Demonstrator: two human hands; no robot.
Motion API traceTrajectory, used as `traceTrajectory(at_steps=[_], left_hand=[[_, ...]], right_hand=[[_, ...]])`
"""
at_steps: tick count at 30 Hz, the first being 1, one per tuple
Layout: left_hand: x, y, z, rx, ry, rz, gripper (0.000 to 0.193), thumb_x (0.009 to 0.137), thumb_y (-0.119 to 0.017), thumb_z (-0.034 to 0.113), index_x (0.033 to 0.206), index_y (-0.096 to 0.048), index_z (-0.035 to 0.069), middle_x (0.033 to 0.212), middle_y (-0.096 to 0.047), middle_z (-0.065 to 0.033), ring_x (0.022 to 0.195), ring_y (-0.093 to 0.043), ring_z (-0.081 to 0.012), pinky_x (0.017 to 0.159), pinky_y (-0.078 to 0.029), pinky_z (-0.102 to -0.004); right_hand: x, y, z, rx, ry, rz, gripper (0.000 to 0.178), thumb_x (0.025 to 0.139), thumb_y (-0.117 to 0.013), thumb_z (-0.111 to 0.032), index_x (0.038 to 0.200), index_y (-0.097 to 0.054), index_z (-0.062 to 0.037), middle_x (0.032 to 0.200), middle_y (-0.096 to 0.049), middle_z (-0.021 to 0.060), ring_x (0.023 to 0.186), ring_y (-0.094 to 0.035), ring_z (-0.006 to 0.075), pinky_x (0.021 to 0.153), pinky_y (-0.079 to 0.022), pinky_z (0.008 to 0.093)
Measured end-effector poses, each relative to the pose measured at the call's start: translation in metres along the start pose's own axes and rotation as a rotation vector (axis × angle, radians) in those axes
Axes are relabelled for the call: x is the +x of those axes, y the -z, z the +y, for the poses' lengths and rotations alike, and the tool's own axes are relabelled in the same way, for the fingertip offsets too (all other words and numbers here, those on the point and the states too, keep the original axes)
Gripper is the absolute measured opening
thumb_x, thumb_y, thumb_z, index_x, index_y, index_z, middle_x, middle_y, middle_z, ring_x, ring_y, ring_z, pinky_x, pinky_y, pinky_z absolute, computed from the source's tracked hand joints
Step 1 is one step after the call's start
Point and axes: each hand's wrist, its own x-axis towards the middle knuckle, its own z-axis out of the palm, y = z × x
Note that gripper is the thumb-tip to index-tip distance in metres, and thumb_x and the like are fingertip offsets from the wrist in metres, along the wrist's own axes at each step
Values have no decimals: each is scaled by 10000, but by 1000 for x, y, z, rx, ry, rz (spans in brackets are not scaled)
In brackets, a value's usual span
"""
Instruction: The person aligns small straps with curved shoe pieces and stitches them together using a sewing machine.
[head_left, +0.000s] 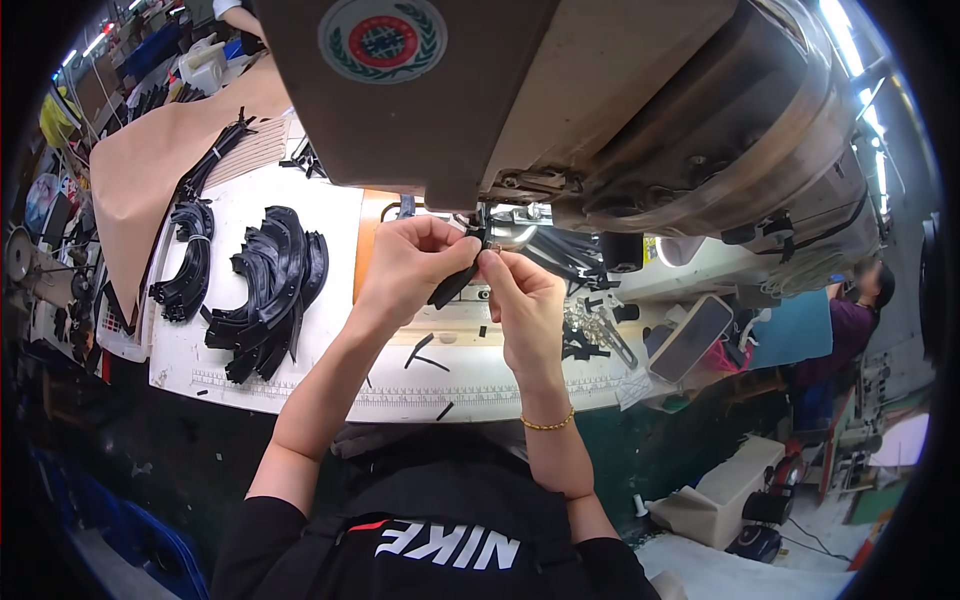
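Black strip point(455, 287) tight in left fingers point(453, 258) and right fingers point(497, 274), over ruler-edged white table point(185, 355), dark green floor point(640, 460) below

Hands: two, left hand point(412, 268) and right hand point(527, 305). Strip point(455, 289) at the fingers: at least one was visible. Black heaps on the left made three: tied bundle point(194, 265), big pile point(275, 285), long bundle point(212, 158); pieces inside overlapped, couldn't be counted. Sewing machine point(620, 110): one, and it had one emblem point(382, 40). There was one phone point(690, 338), one bracelet point(547, 422), one brown sheet point(140, 170), one jug point(203, 68). Other people: two showed, one arm point(243, 20) upper left, one person point(848, 325) right. Table scraps were several, too small to count
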Motion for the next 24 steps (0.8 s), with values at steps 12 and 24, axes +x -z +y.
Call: traceTrajectory(at_steps=[12,24], left_hand=[[0,-5,-17,50,-152,78,120,773,-663,59,814,-612,-41,640,-582,3,559,-500,-16,515,-408,-152],[7,-17,-23,46,-381,156,48,821,-603,34,823,-611,-13,636,-569,23,545,-472,-3,496,-373,-155]], right_hand=[[30,51,15,-44,640,82,178,862,-547,-126,893,-595,42,827,-574,49,742,-489,129,694,-394,257],[-1,177,-65,-1554,1036,1145,271,928,-426,-187,979,-609,7,980,-623,131,980,-555,309,884,-366,404]])
